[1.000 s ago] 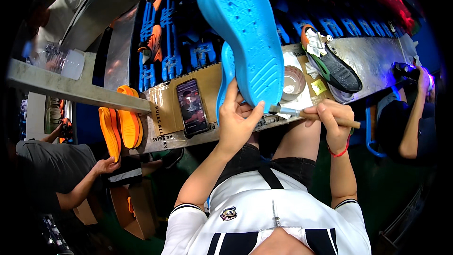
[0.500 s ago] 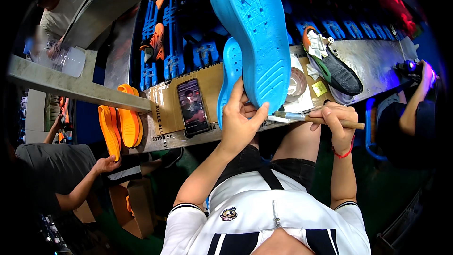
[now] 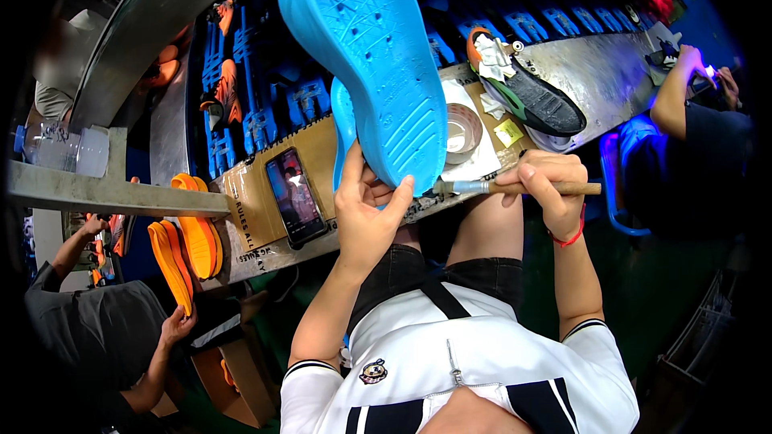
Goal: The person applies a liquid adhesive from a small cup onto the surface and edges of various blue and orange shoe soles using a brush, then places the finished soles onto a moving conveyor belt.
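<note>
My left hand (image 3: 369, 213) grips the lower end of a blue shoe sole (image 3: 386, 72), its thumb on the near rim and its fingers beneath. The sole is held up with its patterned, hole-dotted inner face toward me. Behind it, a second blue sole (image 3: 343, 124) is partly hidden. My right hand (image 3: 548, 185) is closed around the wooden handle of a brush (image 3: 575, 188). The brush points left, and its tip is at the lower right edge of the sole; whether it touches is hard to tell.
On the bench lie a phone (image 3: 296, 197) on cardboard (image 3: 251, 207), a tape roll (image 3: 462, 135) and a black-and-green shoe (image 3: 527, 96). Blue racks (image 3: 310, 100) stand behind. A metal beam (image 3: 121, 197) crosses at left. A co-worker's hand (image 3: 176, 325) holds orange soles (image 3: 170, 261); another person (image 3: 691, 128) works at right.
The whole view has shifted, so the bench and my hands appear further left. Both hands keep their grips, and the brush stays by the sole's lower edge.
</note>
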Tool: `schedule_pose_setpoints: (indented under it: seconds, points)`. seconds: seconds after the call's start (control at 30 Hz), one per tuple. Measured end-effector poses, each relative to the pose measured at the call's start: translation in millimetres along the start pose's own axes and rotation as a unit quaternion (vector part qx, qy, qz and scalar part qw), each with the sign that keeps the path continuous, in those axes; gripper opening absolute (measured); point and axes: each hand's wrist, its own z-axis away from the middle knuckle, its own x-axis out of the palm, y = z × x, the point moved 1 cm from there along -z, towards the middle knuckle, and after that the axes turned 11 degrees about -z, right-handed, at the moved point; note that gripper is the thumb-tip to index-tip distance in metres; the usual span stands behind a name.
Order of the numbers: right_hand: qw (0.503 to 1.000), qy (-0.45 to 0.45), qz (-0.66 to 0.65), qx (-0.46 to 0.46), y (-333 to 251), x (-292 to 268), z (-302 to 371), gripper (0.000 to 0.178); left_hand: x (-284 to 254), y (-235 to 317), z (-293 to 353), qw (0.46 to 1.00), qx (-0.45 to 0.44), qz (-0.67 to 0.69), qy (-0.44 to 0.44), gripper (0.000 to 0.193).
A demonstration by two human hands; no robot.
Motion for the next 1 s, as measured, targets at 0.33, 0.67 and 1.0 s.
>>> schedule_pose_setpoints:
  seconds: [0.33,0.67,1.0]
  points:
    - [0.993,-0.081,0.046,-0.068,-5,-2,-8,0.021,2,4,0,1.0,0.008,-0.01,-0.004,0.059]
    - [0.992,-0.055,0.041,-0.104,-6,-13,-11,0.022,5,7,4,1.0,0.005,-0.009,-0.012,0.059]
    - [0.985,-0.059,0.055,-0.155,-22,-20,-13,0.026,-2,29,-9,0.999,0.013,0.001,-0.043,0.068]
